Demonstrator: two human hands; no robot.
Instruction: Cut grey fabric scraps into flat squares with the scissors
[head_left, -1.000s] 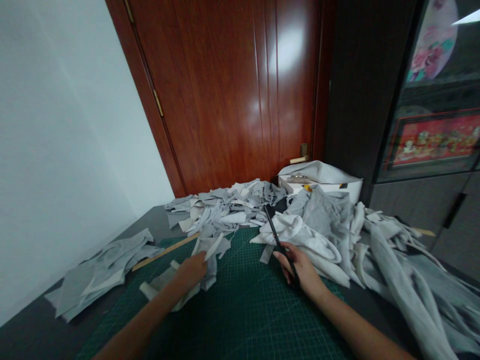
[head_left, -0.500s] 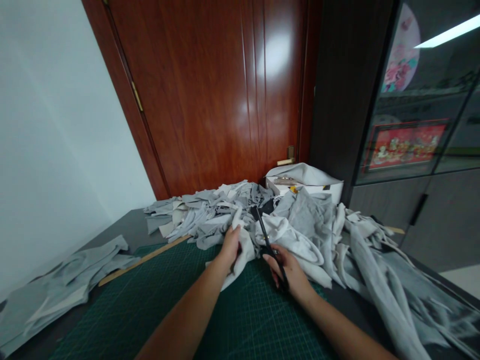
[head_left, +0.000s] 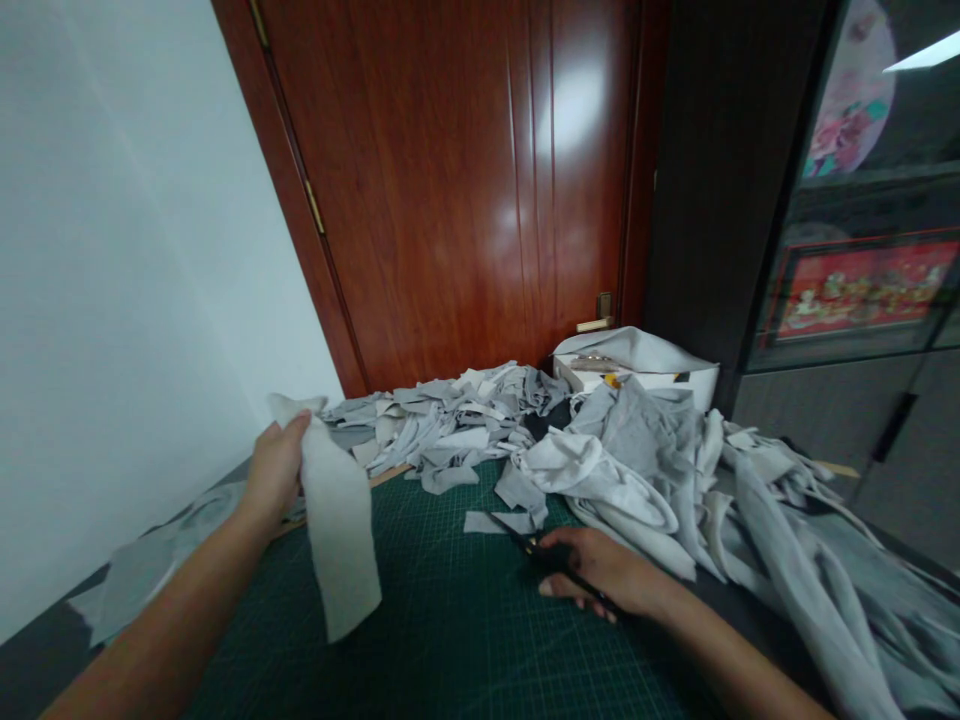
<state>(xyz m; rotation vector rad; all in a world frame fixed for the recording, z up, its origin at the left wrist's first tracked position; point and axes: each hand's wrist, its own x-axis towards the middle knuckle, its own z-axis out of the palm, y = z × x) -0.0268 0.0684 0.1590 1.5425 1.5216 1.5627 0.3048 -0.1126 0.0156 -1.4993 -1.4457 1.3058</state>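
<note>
From my left hand (head_left: 277, 462), raised at the left, hangs a pale strip of cloth (head_left: 339, 530), pinched near its top end. My right hand (head_left: 592, 570) is closed round black scissors (head_left: 551, 560) low over the green cutting mat (head_left: 442, 610). The scissors' tips point up and left, close to a small grey scrap (head_left: 487, 521) on the mat. A bunched pale cloth (head_left: 570, 462) lies just beyond my right hand.
A heap of grey scraps (head_left: 450, 415) spreads along the far side. More grey cloth (head_left: 787, 570) covers the right side, near a white box (head_left: 682, 382). Other grey pieces (head_left: 142, 565) lie at the left, partly behind my left arm.
My left hand has moved left and up, carrying the pale cloth, which now hangs as a strip. My right hand with the scissors is slightly lower and further right. The view has shifted a little.
</note>
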